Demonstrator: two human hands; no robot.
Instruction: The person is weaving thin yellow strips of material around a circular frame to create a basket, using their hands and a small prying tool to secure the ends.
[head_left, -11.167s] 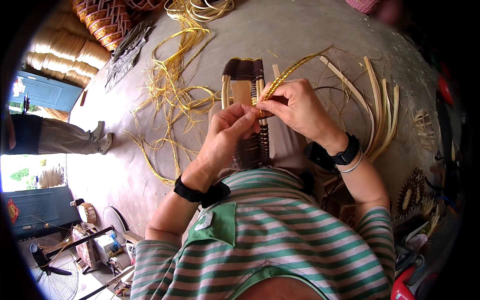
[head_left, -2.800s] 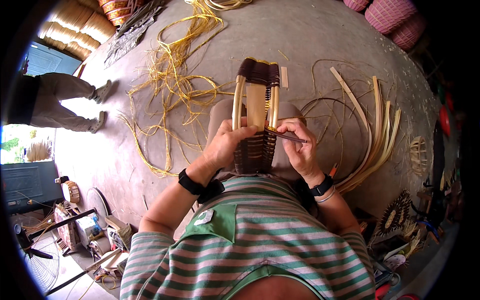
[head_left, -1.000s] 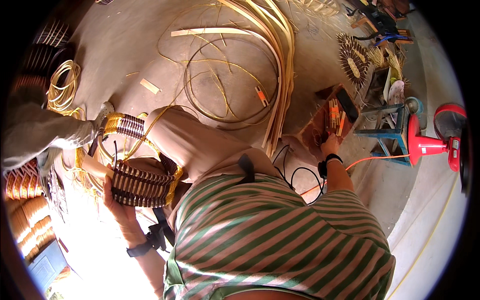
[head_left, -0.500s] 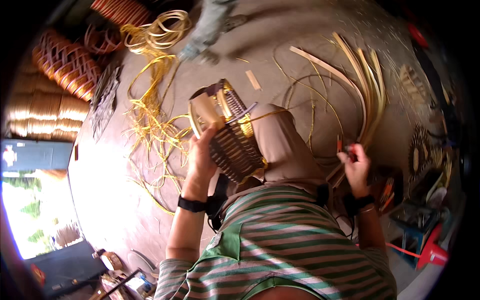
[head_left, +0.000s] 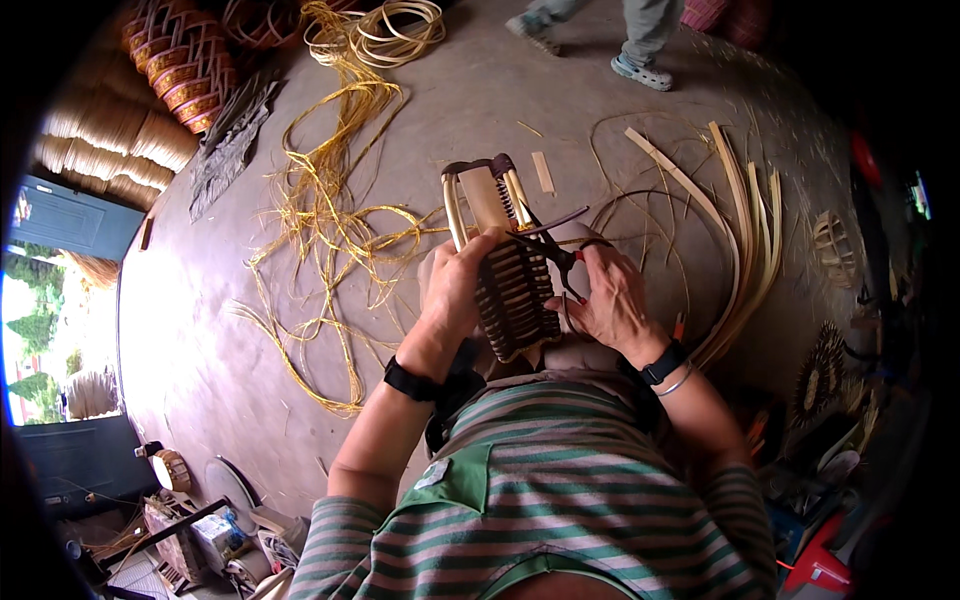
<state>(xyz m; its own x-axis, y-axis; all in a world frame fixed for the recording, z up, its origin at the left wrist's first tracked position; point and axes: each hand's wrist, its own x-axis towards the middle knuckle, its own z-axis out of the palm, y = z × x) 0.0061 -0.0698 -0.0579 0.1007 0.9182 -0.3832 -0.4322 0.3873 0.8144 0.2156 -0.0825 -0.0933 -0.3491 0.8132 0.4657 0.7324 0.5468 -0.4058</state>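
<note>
My left hand [head_left: 449, 290] grips the left side of a woven frame [head_left: 514, 300] of dark brown and pale strips, with rounded pale rods and a flat wooden slat [head_left: 483, 196], held over my lap. My right hand [head_left: 608, 302] is closed on scissors [head_left: 560, 257] with red-and-black handles, their blades at the frame's right edge where a dark strip [head_left: 568, 216] sticks out. A gold braided cord runs rightward from that edge, partly hidden by my fingers.
Tangled gold cord [head_left: 340, 150], pale coils [head_left: 400, 30] and long wooden strips [head_left: 757, 240] lie on the floor. Woven baskets [head_left: 185, 70] stand upper left. A person's legs [head_left: 650, 35] are beyond me. An open doorway, fan and tools are left; a red object lower right.
My right hand has gone from a tool box at the right to the frame, now with scissors. My view has swung back to centre. The other person's legs have moved rightward.
</note>
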